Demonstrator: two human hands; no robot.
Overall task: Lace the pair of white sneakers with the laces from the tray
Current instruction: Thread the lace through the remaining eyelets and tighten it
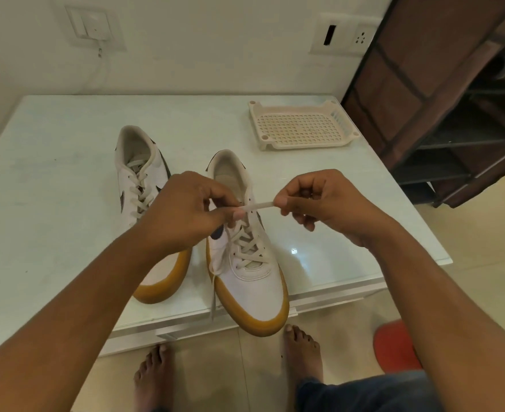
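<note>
1. I see a pale, glossy table (52, 179) standing against the wall.
2. A perforated cream tray (304, 145) sits near its far right corner, well apart from the shoes.
3. A laced sneaker (132, 176) lies left of centre, toe toward me.
4. Just beside it is a second sneaker (254, 281), its toe overhanging the front edge, where a lace (212, 295) end dangles.

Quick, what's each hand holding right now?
Left hand: pinching the lace.
Right hand: pinching the same lace, further along.

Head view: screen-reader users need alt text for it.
Left hand and right hand pinch a lace taut above the near sneaker, partly laced. The other sneaker looks laced; a tray sits far right on the table.
</note>
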